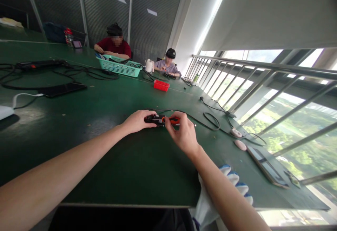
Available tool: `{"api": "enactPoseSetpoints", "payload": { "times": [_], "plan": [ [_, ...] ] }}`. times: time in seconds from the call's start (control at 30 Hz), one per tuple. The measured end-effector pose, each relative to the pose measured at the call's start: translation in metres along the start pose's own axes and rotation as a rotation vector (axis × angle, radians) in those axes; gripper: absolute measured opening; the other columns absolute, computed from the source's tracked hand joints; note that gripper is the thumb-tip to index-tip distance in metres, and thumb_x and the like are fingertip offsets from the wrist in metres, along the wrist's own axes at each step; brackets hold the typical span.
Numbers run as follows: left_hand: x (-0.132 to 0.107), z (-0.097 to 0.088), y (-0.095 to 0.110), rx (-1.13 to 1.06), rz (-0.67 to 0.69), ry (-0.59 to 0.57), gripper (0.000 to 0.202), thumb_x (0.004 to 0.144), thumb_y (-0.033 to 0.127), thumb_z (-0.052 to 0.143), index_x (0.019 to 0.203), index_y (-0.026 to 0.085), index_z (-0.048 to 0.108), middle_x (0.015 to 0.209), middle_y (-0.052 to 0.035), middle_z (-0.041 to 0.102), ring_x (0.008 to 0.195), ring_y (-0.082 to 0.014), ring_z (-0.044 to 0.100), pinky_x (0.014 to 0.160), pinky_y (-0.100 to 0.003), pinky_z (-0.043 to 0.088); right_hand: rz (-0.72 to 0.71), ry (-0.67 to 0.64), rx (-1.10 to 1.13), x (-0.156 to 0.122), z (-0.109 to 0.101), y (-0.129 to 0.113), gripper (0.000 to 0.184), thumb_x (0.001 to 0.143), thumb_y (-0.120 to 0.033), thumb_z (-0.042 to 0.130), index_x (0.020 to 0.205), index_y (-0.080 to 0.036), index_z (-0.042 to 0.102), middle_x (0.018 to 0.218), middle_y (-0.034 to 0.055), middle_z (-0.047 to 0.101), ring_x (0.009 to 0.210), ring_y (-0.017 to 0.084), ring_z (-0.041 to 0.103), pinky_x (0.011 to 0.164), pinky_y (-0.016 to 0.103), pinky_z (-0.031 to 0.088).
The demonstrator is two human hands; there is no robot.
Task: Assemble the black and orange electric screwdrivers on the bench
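My left hand (140,121) is closed around the end of a small black device (155,119) at the middle of the green table (131,175). My right hand (183,132) pinches an orange-and-black tool handle (174,120) close against the device's right side. Fingers cover part of this tool, so its exact kind and its working end cannot be made out. A black cable (195,117) runs behind both hands to the right. Under my right forearm lies a pair of white and blue work gloves (205,197), partly hidden.
A red tray (161,85) and a green basket (119,66) stand farther back. Two people sit at the far side. On the right are a phone (267,166), a pinkish oval object (240,145) and a metal railing (263,66). To the left lies a dark tablet (64,89).
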State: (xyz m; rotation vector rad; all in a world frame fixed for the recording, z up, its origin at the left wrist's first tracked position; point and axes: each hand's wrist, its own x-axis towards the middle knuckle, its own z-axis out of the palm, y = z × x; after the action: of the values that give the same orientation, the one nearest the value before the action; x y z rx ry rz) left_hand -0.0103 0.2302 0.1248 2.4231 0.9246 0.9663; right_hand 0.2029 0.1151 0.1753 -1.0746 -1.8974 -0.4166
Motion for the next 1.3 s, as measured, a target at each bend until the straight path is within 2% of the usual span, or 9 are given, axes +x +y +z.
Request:
{"api": "enactPoseSetpoints", "payload": {
  "times": [0.2,0.37,0.53,0.73,0.8,0.97,1.13,1.23,1.3],
  "plan": [
    [0.001,0.000,-0.001,-0.006,-0.012,0.001,0.061,0.075,0.059,0.076,0.127,0.027,0.067,0.123,-0.0039,0.072,0.107,-0.0274,0.069,0.095,-0.034,0.051,-0.058,-0.080,-0.113,0.005,0.005,-0.007,0.014,0.102,-0.034,0.051,0.107,-0.021,0.052,0.088,0.0051,0.067,0.076,0.018,0.064,0.067,0.030,0.050],
    [0.002,-0.002,0.002,-0.005,0.002,-0.022,0.054,0.078,0.058,0.074,0.123,0.030,0.069,0.120,-0.0019,0.073,0.107,-0.0269,0.068,0.092,-0.033,0.051,-0.116,-0.112,-0.127,0.006,0.004,-0.012,0.025,0.099,-0.029,0.053,0.123,-0.019,0.053,0.096,0.0075,0.070,0.086,0.021,0.065,0.078,0.033,0.051],
    [0.002,-0.002,0.002,0.003,-0.017,-0.006,0.059,0.076,0.060,0.075,0.126,0.028,0.068,0.122,-0.0032,0.072,0.109,-0.0280,0.068,0.096,-0.035,0.050,-0.070,-0.103,-0.207,0.006,0.001,-0.010,0.017,0.100,-0.033,0.053,0.109,-0.020,0.060,0.083,0.0042,0.068,0.075,0.019,0.063,0.073,0.032,0.048],
    [0.003,-0.003,0.001,-0.062,-0.051,-0.069,0.058,0.078,0.058,0.073,0.128,0.028,0.067,0.123,-0.0025,0.072,0.111,-0.0288,0.068,0.093,-0.033,0.051,-0.039,-0.134,-0.079,0.008,-0.001,-0.006,0.020,0.099,-0.033,0.054,0.114,-0.021,0.058,0.094,0.0049,0.069,0.084,0.018,0.065,0.078,0.029,0.049],
    [0.004,-0.003,0.000,-0.075,-0.064,-0.078,0.060,0.078,0.058,0.074,0.129,0.028,0.067,0.123,-0.0024,0.073,0.110,-0.0289,0.068,0.094,-0.034,0.051,-0.015,-0.100,-0.065,0.008,-0.003,-0.001,0.015,0.100,-0.033,0.054,0.107,-0.022,0.060,0.088,0.0021,0.069,0.075,0.015,0.063,0.073,0.027,0.048],
    [0.004,-0.003,-0.001,-0.063,-0.076,-0.070,0.065,0.077,0.059,0.075,0.132,0.026,0.065,0.127,-0.0040,0.071,0.109,-0.0291,0.068,0.097,-0.035,0.050,0.041,0.098,-0.169,0.007,-0.011,0.018,0.011,0.095,-0.030,0.056,0.088,-0.022,0.058,0.073,-0.0004,0.064,0.064,0.014,0.057,0.066,0.026,0.045],
    [0.004,-0.005,0.002,-0.050,-0.091,-0.077,0.067,0.077,0.059,0.075,0.133,0.024,0.065,0.128,-0.0047,0.070,0.106,-0.0290,0.069,0.095,-0.035,0.051,-0.012,0.074,-0.290,0.008,-0.013,0.023,0.012,0.095,-0.028,0.055,0.085,-0.022,0.058,0.069,-0.0011,0.063,0.063,0.014,0.057,0.067,0.027,0.042],
    [0.004,-0.005,0.002,-0.042,-0.086,-0.075,0.066,0.077,0.059,0.074,0.133,0.025,0.065,0.128,-0.0044,0.070,0.108,-0.0296,0.069,0.094,-0.036,0.052,-0.056,0.008,-0.344,0.010,-0.012,0.020,0.012,0.096,-0.030,0.054,0.090,-0.022,0.061,0.070,-0.0005,0.063,0.065,0.015,0.059,0.068,0.028,0.042],
    [0.004,-0.005,0.001,-0.040,-0.077,-0.077,0.065,0.078,0.059,0.074,0.132,0.025,0.066,0.128,-0.0041,0.070,0.109,-0.0299,0.069,0.095,-0.036,0.052,-0.042,-0.023,-0.343,0.010,-0.013,0.017,0.016,0.097,-0.033,0.055,0.106,-0.021,0.061,0.073,0.0001,0.065,0.067,0.017,0.061,0.070,0.029,0.045]
  ]
}}
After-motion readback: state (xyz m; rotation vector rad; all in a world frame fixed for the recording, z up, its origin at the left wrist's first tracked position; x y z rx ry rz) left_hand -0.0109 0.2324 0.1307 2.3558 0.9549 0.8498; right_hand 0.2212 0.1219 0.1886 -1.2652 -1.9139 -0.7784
